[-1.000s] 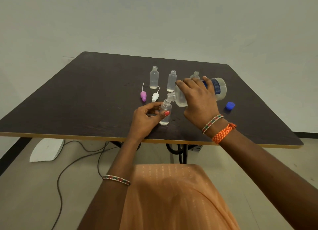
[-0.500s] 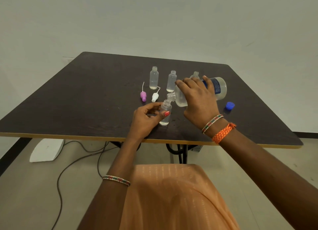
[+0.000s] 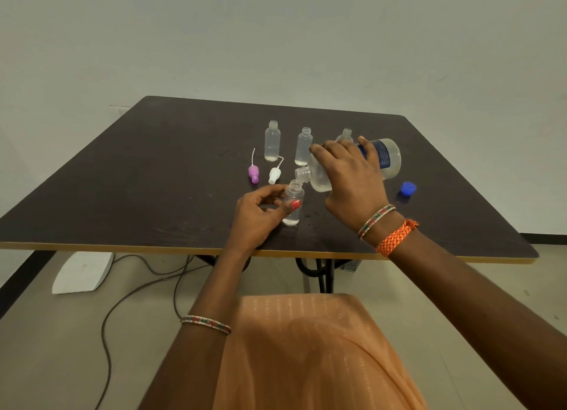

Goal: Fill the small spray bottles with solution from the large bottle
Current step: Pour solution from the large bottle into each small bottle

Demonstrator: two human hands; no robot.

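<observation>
Now pouring: right hand (image 3: 352,176) wrapped over a large clear plastic bottle with a blue label (image 3: 385,159), fingers (image 3: 322,150) curled round its body, bottle tipped nearly flat with neck pointing left and down. Neck just above the open mouth of a small clear plastic bottle (image 3: 294,205), upright on the dark brown tabletop (image 3: 153,179) near the front edge. Left hand (image 3: 260,213) pinching that small bottle, thumb with a red nail on its side, other fingers bent behind it. Little liquid visible at its base. Further back, three more small uncapped clear bottles (image 3: 272,141) upright in a row, the rightmost partly hidden behind the right hand. Between rows, lying flat: purple spray cap with thin tube (image 3: 253,174) and white spray cap with tube (image 3: 274,175). Blue screw cap (image 3: 408,189) right of the large bottle.
</observation>
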